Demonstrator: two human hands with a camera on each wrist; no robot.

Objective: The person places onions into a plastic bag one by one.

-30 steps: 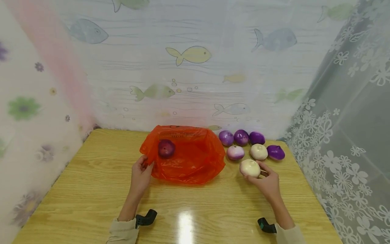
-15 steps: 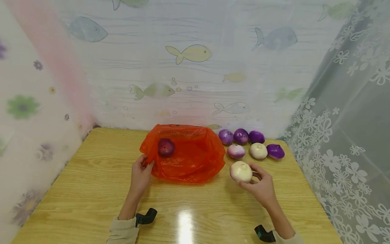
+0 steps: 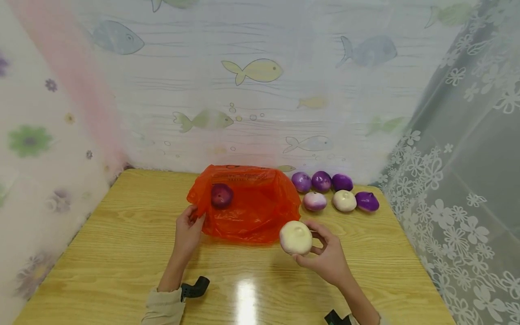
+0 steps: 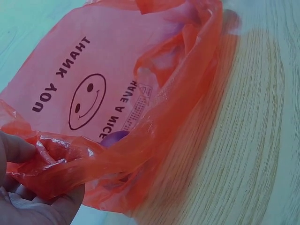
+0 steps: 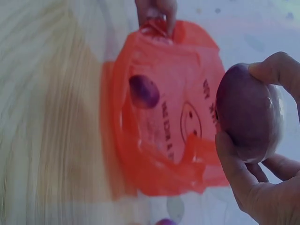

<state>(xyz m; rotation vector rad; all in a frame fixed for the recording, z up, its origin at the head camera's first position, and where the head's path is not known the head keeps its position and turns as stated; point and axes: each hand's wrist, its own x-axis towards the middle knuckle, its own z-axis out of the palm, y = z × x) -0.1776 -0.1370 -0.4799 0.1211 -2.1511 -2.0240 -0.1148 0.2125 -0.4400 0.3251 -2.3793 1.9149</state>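
Note:
An orange-red plastic bag (image 3: 252,225) lies on the table with its mouth spread toward me. One purple onion (image 3: 221,196) is inside, at the left. My left hand (image 3: 188,232) pinches the bag's left edge; in the left wrist view the thumb and fingers (image 4: 70,204) close on bunched plastic. My right hand (image 3: 327,257) grips a cream-topped onion (image 3: 296,238) in front of the bag's right corner. The right wrist view shows this onion's purple underside (image 5: 246,112) between thumb and fingers. A smiley and printed words show on the bag's inner wall (image 4: 61,93).
Right of the bag, several onions stand in two rows: purple ones (image 3: 322,181) behind, and a pink-white one (image 3: 314,201), a cream one (image 3: 345,201) and a dark purple one (image 3: 367,201) in front. A fish-print curtain (image 3: 260,113) hangs behind the wooden table (image 3: 122,253).
My right hand has carried the cream-topped onion leftward and slightly toward me, from beside the other onions to the bag's front right corner. My left hand keeps its hold on the bag.

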